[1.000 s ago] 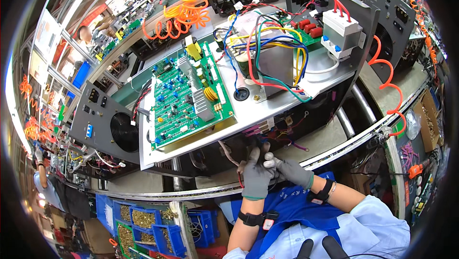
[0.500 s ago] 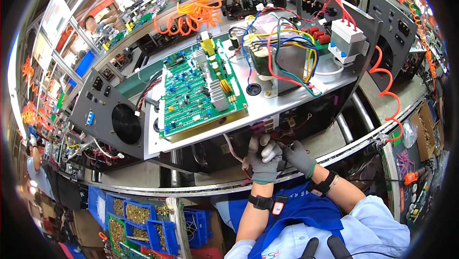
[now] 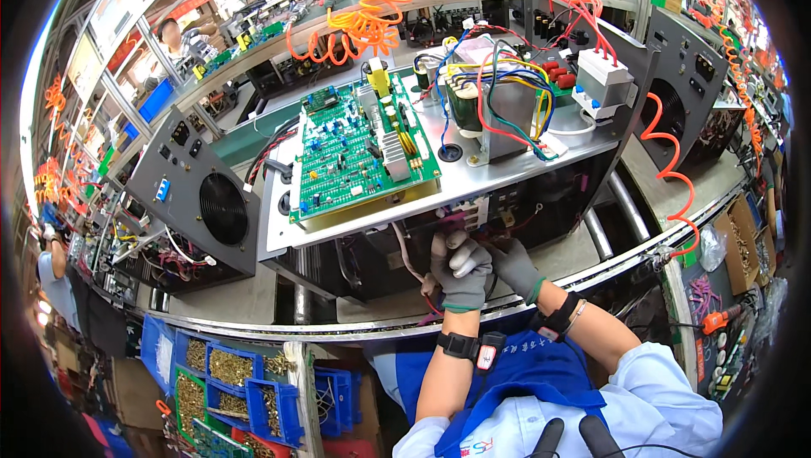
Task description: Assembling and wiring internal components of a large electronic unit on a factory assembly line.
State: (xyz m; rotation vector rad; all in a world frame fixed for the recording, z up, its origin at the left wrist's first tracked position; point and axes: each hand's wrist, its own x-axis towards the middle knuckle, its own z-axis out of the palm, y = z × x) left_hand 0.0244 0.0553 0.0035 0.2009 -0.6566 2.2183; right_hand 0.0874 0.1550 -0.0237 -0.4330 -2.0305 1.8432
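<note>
Your left hand, fingers curled, and right hand, fingertips hidden, lie close together; whether either grips anything cannot be told. The metal-topped chassis stands just beyond both.

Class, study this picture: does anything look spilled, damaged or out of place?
Nothing looks plainly spilled or damaged; small brass-coloured parts lie in blue bins. Only the pinkish cable drooping beside the gloved left hand looks untidy, perhaps just because the unit is open.
</note>
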